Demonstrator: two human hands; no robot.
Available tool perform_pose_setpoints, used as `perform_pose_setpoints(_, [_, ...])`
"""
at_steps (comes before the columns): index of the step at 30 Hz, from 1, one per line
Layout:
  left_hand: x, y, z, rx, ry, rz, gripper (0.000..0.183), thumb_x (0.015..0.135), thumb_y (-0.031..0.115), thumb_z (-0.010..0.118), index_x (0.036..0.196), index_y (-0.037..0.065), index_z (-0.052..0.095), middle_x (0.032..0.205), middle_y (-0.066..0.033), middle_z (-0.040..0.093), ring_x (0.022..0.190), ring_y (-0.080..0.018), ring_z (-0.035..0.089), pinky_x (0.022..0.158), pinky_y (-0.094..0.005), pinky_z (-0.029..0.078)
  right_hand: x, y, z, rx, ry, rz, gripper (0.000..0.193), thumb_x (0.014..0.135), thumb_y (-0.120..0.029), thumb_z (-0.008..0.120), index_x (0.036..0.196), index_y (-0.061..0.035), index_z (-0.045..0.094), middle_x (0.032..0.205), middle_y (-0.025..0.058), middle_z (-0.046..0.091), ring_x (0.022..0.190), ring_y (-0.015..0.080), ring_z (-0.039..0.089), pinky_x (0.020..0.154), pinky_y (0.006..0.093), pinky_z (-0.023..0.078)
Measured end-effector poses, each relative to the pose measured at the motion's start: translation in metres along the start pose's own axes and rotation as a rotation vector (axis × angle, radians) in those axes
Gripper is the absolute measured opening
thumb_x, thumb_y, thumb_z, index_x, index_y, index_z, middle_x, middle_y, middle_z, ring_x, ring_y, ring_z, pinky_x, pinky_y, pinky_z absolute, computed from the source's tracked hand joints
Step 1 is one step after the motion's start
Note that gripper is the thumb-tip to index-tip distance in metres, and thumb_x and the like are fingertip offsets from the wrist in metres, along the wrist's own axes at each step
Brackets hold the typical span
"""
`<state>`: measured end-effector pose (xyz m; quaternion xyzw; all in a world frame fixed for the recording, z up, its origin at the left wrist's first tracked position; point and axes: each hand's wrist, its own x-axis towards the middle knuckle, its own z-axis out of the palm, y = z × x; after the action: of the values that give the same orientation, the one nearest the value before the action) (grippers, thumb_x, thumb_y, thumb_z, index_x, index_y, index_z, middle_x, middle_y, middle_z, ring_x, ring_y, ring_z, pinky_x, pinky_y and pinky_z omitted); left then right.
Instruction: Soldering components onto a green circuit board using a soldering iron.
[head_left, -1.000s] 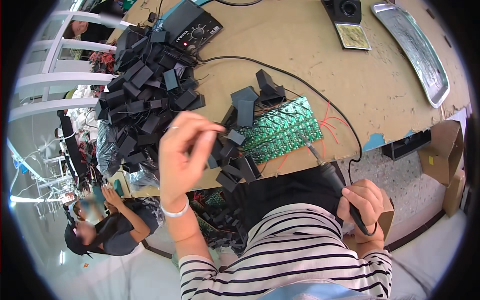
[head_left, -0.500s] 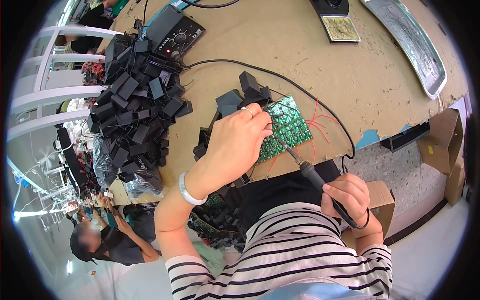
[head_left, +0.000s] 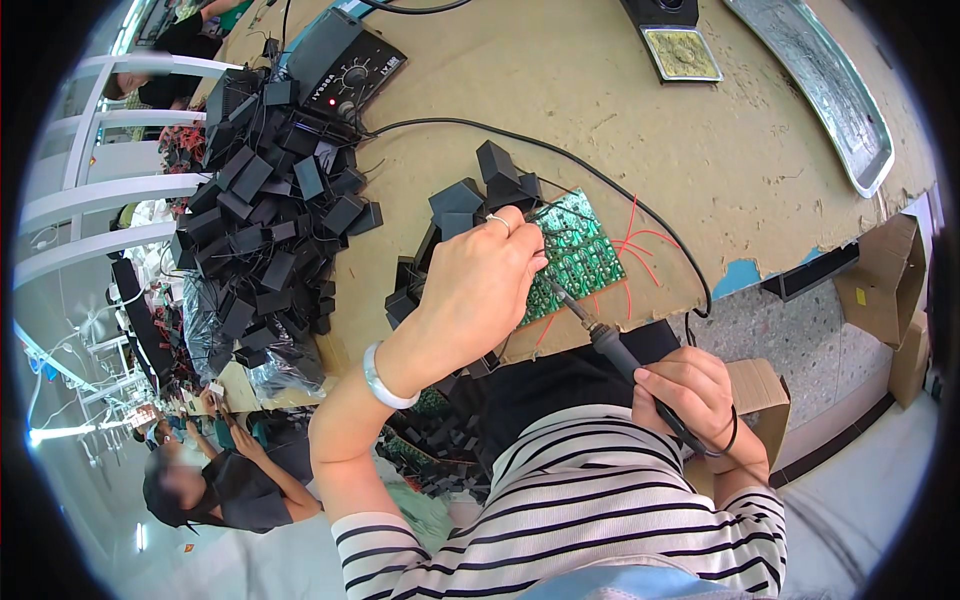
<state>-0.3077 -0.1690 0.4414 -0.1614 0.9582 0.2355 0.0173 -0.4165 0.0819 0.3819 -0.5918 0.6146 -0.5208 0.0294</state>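
Note:
A green circuit board (head_left: 592,250) lies near the table's front edge, with red wires fanning from its right side and black wires along its top. Over its left part, my left hand (head_left: 478,270) is closed in a pinch; what the fingertips hold is hidden. My right hand (head_left: 690,395) grips a black soldering iron (head_left: 618,352) from below right. The iron's metal tip reaches the board just below my left fingertips; whether it touches cannot be told. Several black plastic boxes (head_left: 497,165) with wires sit beside and behind my left hand.
A large heap of black boxes (head_left: 255,200) covers the table's left side, beside a soldering station (head_left: 345,70) with a lit red light. Its cord (head_left: 560,150) loops around the board. At the back stand a tip-cleaning tray (head_left: 682,55) and a metal tray (head_left: 835,100). A co-worker (head_left: 230,480) sits at left.
My right hand and the soldering iron have shifted slightly left, bringing the tip closer under my left fingertips. My left hand stays nearly in place over the board.

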Motion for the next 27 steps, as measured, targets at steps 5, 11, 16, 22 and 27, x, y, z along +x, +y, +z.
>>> perform_pose_setpoints(5, [-0.003,0.000,0.001,0.010,-0.003,-0.028,0.009,0.092,0.011,0.068,0.092,0.003,0.066,0.093,-0.0112,0.062,0.076,-0.0335,0.066,0.066,-0.0438,0.052,0.003,0.002,-0.002,-0.006,0.009,-0.027,0.034,0.066,0.009,0.076,0.098,-0.0004,0.069,0.082,0.0074,0.068,0.063,0.0213,0.064,0.054,0.0309,0.053])
perform_pose_setpoints(11, [-0.004,-0.001,0.007,0.027,0.034,-0.019,0.009,0.092,0.012,0.069,0.090,0.004,0.065,0.092,-0.0109,0.062,0.074,-0.0321,0.066,0.064,-0.0428,0.052,0.003,0.001,-0.002,-0.021,0.013,-0.053,0.034,0.064,0.009,0.077,0.096,0.0013,0.070,0.082,0.0069,0.067,0.063,0.0198,0.064,0.053,0.0293,0.053])
perform_pose_setpoints(16, [-0.006,-0.001,0.007,0.031,0.051,-0.023,0.009,0.091,0.011,0.070,0.091,0.004,0.065,0.091,-0.0101,0.062,0.074,-0.0313,0.067,0.063,-0.0419,0.052,0.002,-0.002,-0.008,-0.007,0.010,-0.038,0.036,0.064,0.009,0.077,0.098,0.0005,0.070,0.083,0.0068,0.067,0.064,0.0204,0.065,0.054,0.0300,0.054])
perform_pose_setpoints(22, [-0.007,0.001,0.006,0.056,0.067,-0.001,0.009,0.089,0.011,0.071,0.092,0.005,0.064,0.091,-0.0096,0.061,0.074,-0.0313,0.066,0.064,-0.0419,0.052,-0.001,-0.008,-0.018,-0.059,0.038,0.028,0.036,0.066,0.007,0.078,0.100,-0.0016,0.068,0.083,0.0069,0.067,0.065,0.0221,0.065,0.056,0.0317,0.054])
perform_pose_setpoints(27, [-0.008,0.002,0.006,0.077,0.090,0.025,0.009,0.089,0.010,0.070,0.092,0.005,0.063,0.091,-0.0095,0.060,0.077,-0.0317,0.066,0.066,-0.0419,0.052,-0.008,-0.010,-0.022,-0.085,0.057,0.044,0.034,0.067,0.006,0.077,0.098,-0.0027,0.068,0.081,0.0064,0.067,0.064,0.0217,0.065,0.055,0.0316,0.053])
